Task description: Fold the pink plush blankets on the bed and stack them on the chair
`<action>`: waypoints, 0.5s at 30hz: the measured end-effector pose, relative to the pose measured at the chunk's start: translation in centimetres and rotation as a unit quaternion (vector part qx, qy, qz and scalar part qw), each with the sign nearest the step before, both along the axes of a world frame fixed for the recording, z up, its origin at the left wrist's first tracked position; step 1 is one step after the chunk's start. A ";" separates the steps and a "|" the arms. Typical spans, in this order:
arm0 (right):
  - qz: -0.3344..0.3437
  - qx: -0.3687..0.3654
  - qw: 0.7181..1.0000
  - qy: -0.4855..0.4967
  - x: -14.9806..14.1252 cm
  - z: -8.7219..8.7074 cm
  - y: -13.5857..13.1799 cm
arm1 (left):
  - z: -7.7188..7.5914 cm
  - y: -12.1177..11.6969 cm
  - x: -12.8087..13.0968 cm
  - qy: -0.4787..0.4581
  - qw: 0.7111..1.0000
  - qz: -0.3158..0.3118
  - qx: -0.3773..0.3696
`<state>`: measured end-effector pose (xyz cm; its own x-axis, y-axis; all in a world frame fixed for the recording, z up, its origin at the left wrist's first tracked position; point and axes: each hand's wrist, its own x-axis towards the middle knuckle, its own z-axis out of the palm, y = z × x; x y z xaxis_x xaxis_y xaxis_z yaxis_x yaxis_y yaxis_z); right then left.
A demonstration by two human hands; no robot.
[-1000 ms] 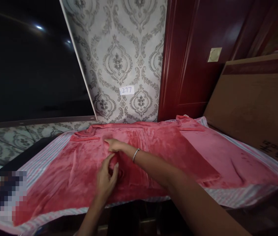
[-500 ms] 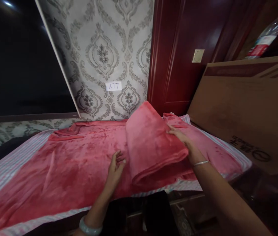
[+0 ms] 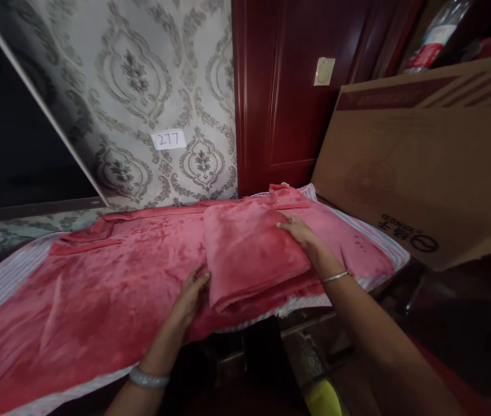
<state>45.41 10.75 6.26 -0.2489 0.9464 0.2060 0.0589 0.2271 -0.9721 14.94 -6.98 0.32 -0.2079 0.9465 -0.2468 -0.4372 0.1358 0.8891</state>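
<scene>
A folded pink plush cloth (image 3: 254, 254) lies nearly flat, in several layers, on a larger spread of pink plush fabric (image 3: 110, 289). My right hand (image 3: 299, 234) grips its right edge, with the fingertips showing on top and the thumb not clearly visible. At the folded cloth's left edge, my left hand (image 3: 193, 292) rests on the spread fabric, fingers extended and holding nothing. Striped cloth (image 3: 15, 271) shows from under the pink spread along its sides and front.
A large cardboard box (image 3: 410, 156) stands at the right, with a plastic bottle (image 3: 434, 43) behind its top edge. A dark screen (image 3: 19, 127) is at the left. Behind are patterned wallpaper with a paper label (image 3: 169, 139) and a dark red door (image 3: 277, 98).
The folded cloth has come down from a raised, tilted position to lie nearly flat, my right hand still at its edge. My left hand has moved against its left side. The view has shifted right.
</scene>
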 end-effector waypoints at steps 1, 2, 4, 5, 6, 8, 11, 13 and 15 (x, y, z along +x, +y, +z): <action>-0.012 0.017 1.000 -0.001 0.3 0.2 0.1 | 0.1 0.1 0.1 0.002 1.000 -0.003 -0.008; -0.025 0.027 0.999 -0.008 0.6 0.1 0.2 | 0.2 0.1 0.3 0.005 1.000 -0.008 -0.010; -0.047 0.011 0.998 -0.041 1.3 -0.9 0.0 | 0.6 0.1 0.8 0.008 1.000 -0.018 -0.012; -0.056 -0.011 0.996 -0.062 1.5 -1.6 -0.1 | 0.8 0.0 1.1 0.008 1.000 -0.023 -0.011; -0.064 -0.035 0.994 -0.081 1.6 -2.4 -0.3 | 1.0 -0.1 1.3 0.007 1.000 -0.027 -0.010; -0.079 -0.066 0.989 -0.109 1.8 -3.9 -0.4 | 1.3 -0.2 1.8 0.001 0.999 -0.037 -0.006; -0.108 -0.061 0.984 -0.126 2.0 -4.8 -0.1 | 1.8 -0.4 2.3 -0.009 0.998 -0.057 -0.006; -0.128 -0.055 0.979 -0.150 2.3 -4.8 0.2 | 2.1 -0.4 2.6 -0.014 0.998 -0.062 -0.011; -0.137 -0.061 0.971 -0.189 2.8 -4.6 0.2 | 2.2 -0.2 2.9 -0.016 0.998 -0.059 -0.017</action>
